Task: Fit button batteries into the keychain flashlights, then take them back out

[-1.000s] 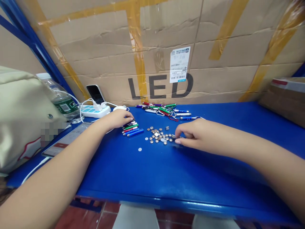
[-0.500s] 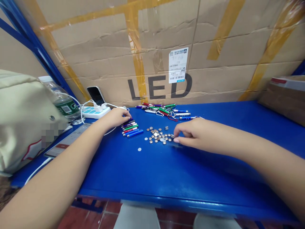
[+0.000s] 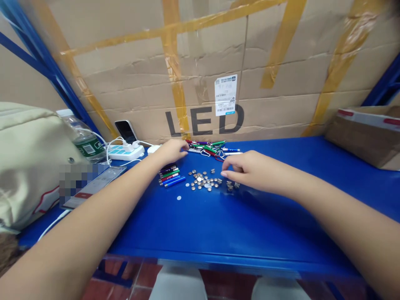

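My left hand [image 3: 175, 151] reaches the left end of a pile of small metallic penlights [image 3: 212, 150] with carabiner clips. Its thumb and forefinger look slightly apart, with nothing visible between them. Just below its wrist lies a row of coloured penlight tubes [image 3: 171, 178] in blue, red, green and dark shades. Curled loosely, my right hand [image 3: 242, 167] hovers by the scattered button cells [image 3: 200, 180], thumb and forefinger a little apart. Small stacks of button cells [image 3: 230, 185] stand beneath that hand, partly covered by it. A pale round disc [image 3: 179, 198] lies nearer me.
A large LED carton [image 3: 140, 96] backs the blue table [image 3: 200, 229]. Left are a beige bag [image 3: 28, 154], a water bottle [image 3: 89, 143], a white power strip [image 3: 125, 152] with cables, and a phone [image 3: 126, 131]. An open cardboard box [image 3: 359, 133] sits at right.
My left hand has moved right, from the tube row to the penlight pile. My right hand has shifted slightly off the stacked button cells, leaving them more exposed. The view has tilted a little.
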Available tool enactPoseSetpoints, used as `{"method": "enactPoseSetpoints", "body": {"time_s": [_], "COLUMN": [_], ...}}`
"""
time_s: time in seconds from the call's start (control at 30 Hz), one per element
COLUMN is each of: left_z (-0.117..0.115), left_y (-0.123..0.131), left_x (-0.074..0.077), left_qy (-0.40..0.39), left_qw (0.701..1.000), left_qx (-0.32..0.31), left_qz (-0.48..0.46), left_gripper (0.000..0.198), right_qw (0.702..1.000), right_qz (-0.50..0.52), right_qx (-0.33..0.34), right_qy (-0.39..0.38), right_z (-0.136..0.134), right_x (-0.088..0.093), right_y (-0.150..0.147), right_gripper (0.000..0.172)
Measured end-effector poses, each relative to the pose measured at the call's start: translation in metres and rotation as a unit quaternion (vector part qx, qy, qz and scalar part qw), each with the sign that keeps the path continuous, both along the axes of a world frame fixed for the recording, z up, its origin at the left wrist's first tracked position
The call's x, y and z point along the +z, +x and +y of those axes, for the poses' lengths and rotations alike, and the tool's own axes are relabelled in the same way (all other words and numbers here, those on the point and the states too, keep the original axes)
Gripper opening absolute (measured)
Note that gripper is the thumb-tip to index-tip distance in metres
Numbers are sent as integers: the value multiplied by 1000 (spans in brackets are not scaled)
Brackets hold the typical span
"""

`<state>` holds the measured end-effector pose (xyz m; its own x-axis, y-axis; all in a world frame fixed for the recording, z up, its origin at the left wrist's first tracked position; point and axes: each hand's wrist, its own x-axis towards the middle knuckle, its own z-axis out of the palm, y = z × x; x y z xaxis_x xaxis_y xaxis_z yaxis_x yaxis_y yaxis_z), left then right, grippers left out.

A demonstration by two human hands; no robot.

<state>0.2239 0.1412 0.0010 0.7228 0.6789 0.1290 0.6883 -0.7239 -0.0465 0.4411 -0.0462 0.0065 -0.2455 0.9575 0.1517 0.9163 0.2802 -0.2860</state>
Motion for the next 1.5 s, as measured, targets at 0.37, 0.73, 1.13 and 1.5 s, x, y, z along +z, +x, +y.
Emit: {"method": "enactPoseSetpoints", "body": {"time_s": [0.37, 0.73, 1.13, 1.5], "left_z": [-6, -117, -126, -128], "left_y": [47, 28, 13, 11], "left_x": [-1, 17, 20, 24], "left_qy": [16, -150, -13, 47], "left_qw": [999, 936, 949, 946], "left_qx": [-42, -85, -187, -208], "left_qz": [1, -306, -252, -243], "left_gripper": [17, 19, 27, 14], "right_qw": [998, 985, 986, 992], "right_qz": [32, 55, 112, 81], "right_qx": [-21, 17, 50, 45], "right_qy": [42, 164, 111, 83], "right_z": [3, -2, -2, -8], "right_x": [2, -5, -3, 3], "right_y": [12, -9, -9, -12], "right_gripper": [24, 43, 32, 34]}}
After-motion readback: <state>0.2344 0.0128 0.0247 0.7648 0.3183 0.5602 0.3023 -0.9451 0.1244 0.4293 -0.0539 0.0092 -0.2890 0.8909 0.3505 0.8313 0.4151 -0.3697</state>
